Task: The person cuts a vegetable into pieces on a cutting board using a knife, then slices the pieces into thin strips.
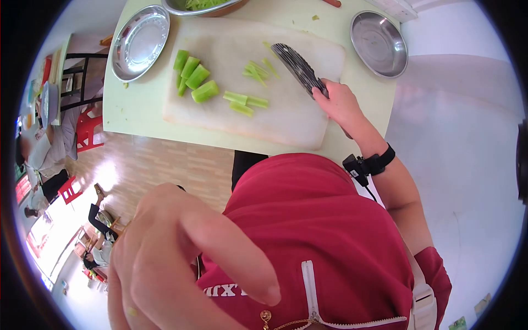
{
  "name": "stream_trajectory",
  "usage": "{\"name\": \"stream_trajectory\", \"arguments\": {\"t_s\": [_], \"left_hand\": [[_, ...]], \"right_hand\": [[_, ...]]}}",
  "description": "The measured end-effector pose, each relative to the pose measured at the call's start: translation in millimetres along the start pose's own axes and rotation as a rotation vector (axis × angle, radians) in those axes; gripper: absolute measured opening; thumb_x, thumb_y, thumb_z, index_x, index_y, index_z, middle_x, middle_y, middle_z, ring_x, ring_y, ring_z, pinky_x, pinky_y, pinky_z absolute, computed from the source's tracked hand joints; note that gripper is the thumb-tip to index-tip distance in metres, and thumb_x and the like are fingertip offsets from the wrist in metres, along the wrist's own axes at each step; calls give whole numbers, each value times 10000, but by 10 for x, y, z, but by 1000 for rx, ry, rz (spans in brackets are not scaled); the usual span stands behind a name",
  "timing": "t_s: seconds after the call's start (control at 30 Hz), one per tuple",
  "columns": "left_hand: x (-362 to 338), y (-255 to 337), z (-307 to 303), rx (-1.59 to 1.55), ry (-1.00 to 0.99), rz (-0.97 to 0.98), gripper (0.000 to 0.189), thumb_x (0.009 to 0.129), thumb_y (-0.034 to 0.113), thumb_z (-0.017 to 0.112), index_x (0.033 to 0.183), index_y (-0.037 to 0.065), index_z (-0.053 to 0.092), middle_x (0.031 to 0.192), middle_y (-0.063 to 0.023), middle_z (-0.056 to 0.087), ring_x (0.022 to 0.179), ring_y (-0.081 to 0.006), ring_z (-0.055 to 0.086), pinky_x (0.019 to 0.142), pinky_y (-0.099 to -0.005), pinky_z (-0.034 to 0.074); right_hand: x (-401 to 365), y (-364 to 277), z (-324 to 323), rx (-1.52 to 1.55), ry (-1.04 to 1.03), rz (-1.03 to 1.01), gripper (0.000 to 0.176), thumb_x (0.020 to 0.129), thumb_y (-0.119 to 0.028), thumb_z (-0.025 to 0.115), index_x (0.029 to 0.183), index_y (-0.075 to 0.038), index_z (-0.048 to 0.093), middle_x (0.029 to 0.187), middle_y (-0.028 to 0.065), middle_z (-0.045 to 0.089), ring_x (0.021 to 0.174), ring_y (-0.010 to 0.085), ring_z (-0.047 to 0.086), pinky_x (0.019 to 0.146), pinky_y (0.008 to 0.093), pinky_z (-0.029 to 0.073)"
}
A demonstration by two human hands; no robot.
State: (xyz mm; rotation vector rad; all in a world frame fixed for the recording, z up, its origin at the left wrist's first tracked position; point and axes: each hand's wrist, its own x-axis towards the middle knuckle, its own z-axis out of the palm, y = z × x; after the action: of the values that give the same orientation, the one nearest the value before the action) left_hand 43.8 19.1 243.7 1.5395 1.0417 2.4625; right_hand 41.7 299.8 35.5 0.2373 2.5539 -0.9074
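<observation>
My right hand [342, 104] is closed around the handle of a kitchen knife [297, 66]. The knife's dark, patterned blade points up and left, over the right part of a white cutting board [220, 44]. Thick green vegetable chunks [192, 73], perhaps celery, lie grouped at the board's left. Thinner cut sticks [245, 100] and slim strips [256, 71] rest near the middle, left of the blade. Raised close to the camera, my left hand [165, 264] hangs over my red top, loosely bent with fingers apart. I see nothing held in it; some of its fingers are hidden.
An empty steel dish [141, 44] stands left of the board, and a steel bowl [379, 44] stands at right. A bowl of green shreds [206, 6] is at the far edge. Red stools [88, 129] and seated people are off to the left. A white wall borders the right.
</observation>
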Motion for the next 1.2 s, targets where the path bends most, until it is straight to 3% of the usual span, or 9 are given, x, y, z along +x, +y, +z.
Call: {"name": "stream_trajectory", "arguments": {"t_s": [0.3,0.37,0.43,0.57,0.67,0.8,0.87,1.1,1.2], "left_hand": [[-59,27,48,-54,-39,15,170,885,156,575,896,48,706,965,-46,732,877,-138,689,674,-343,537],[-286,129,359,899,504,-682,169,881,178,599,892,41,699,897,-90,709,811,-244,666,677,-351,515],[-131,-390,-195,385,-72,-510,159,877,159,612,924,23,681,848,-125,665,778,-311,626,710,-373,505],[-846,-408,-558,544,-499,-1350,277,882,32,552,1153,26,610,1024,-137,664,927,-262,648,858,-368,491],[-1272,-300,-525,226,-661,-1642,338,933,120,556,1267,68,544,1009,-131,680,923,-286,638,822,-356,493],[-1322,-218,-539,112,-196,-1553,309,929,95,567,1237,70,580,1012,-144,679,949,-281,642,851,-347,492],[-1193,-557,-742,701,48,-1218,274,907,85,619,1175,29,627,1096,-136,679,1018,-221,649,901,-314,482],[-1225,-1879,-1062,1416,-249,-575,142,796,23,660,938,15,660,1033,-102,642,970,-295,611,828,-363,521],[-1320,-2105,-1161,1509,-301,-543,159,770,21,664,928,32,660,1012,-77,637,957,-270,604,796,-373,526]], "right_hand": [[9,2,25,-7,17,-6,273,915,-295,539,921,-43,645,675,139,639,660,346,632,635,439,501],[13,4,15,7,41,-25,270,914,-293,539,920,-44,644,673,140,639,663,348,633,637,441,502],[6,-13,4,-18,23,-14,266,914,-289,538,913,-45,644,677,145,640,667,352,633,643,447,503],[-14,-39,-15,-35,25,-17,261,916,-284,531,919,-49,644,682,145,644,672,355,636,648,453,506],[4,-14,1,-127,42,-65,262,918,-283,528,937,-49,645,685,145,648,673,355,640,646,457,510],[-5,-7,-9,-107,49,-77,275,919,-293,529,948,-47,647,684,148,649,670,359,641,642,461,513],[-1,-24,11,-101,53,-82,282,920,-301,531,944,-47,649,684,153,648,668,361,640,641,462,513],[-13,-133,-19,-50,22,-89,310,926,-325,539,879,-38,644,672,171,634,660,375,630,631,477,501],[-10,-151,-38,-30,10,-61,316,930,-325,535,856,-32,629,667,179,629,661,384,626,627,483,496]]}}
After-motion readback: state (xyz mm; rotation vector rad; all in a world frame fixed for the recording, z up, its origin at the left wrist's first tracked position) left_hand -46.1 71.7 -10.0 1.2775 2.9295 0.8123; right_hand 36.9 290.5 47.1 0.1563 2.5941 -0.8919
